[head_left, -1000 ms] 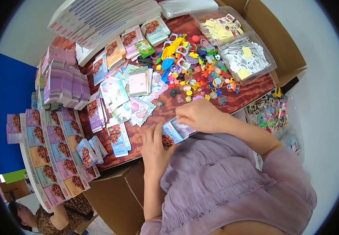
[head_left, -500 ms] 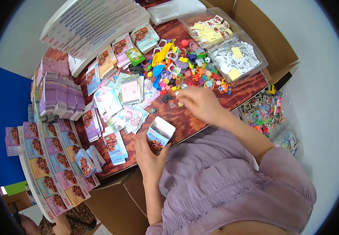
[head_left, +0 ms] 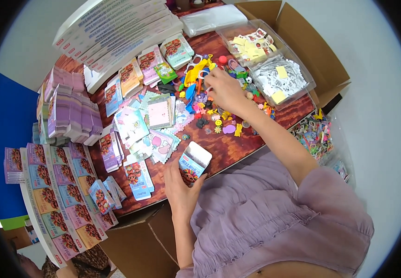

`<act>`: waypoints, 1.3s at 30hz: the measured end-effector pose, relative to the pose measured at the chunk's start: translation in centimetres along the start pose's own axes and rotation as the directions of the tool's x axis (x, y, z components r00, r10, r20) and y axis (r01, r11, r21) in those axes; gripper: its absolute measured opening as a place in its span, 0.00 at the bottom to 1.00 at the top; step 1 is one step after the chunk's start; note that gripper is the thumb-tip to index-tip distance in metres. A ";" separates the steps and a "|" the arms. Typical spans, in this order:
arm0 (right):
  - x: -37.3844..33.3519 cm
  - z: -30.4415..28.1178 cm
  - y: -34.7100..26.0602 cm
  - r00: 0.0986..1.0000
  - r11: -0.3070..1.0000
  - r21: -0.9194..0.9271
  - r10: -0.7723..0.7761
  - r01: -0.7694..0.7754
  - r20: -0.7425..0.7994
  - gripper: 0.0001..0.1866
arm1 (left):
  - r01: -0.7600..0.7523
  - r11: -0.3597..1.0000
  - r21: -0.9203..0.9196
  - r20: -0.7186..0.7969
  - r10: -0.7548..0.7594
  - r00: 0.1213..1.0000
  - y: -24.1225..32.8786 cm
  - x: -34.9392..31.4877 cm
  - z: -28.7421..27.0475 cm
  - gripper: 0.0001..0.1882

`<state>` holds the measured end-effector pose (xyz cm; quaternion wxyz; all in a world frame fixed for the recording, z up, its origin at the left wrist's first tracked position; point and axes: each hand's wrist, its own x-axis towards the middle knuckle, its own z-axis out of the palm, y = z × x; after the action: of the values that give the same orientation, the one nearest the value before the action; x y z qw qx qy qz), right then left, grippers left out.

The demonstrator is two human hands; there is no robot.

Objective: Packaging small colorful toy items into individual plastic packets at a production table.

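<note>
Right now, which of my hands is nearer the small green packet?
Right. Your right hand is over the small toys, right of the green packet; your left hand is farther off, closer to you, holding an open blue box.

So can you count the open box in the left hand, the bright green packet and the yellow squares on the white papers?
Open blue box: 1
Bright green packet: 1
Yellow squares on white papers: 2
Total: 4

Counter (head_left: 230, 150), red-brown, grained, bears toy heap (head_left: 199, 105); patterned cards (head_left: 159, 112) left of it, clear tray (head_left: 298, 96) right.
</note>
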<state>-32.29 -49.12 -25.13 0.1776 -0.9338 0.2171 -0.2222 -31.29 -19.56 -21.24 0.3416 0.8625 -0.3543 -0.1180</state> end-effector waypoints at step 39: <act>-2.4 -4.9 -1.3 0.815 0.222 0.788 0.060 -0.574 0.577 0.01 | 0.072 0.997 -0.025 0.008 -0.071 0.997 0.6 1.1 0.0 0.42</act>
<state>-36.19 -48.03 -21.25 0.7756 -0.5994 0.1909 -0.0522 -30.86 -20.62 -20.83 0.3468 0.8697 -0.3230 -0.1379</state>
